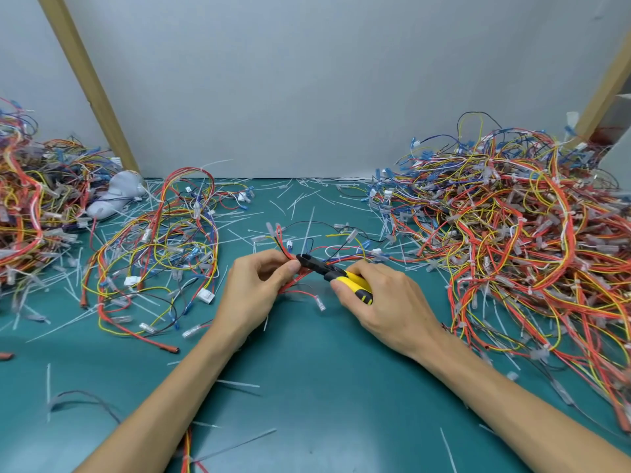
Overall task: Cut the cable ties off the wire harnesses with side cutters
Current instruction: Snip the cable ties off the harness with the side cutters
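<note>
Teal matting [307, 387]: red wire harness [291, 284] is being pinched by left hand [254, 285], yellow-handled side cutters [334, 273] being gripped by right hand [386, 302] just beside those fingertips [292, 266].

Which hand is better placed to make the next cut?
Right. The right hand grips the cutters, whose black head is at the harness. The left hand pinches the harness and holds no tool.

No readable text, labels, brands or numbers anywhere in view.
</note>
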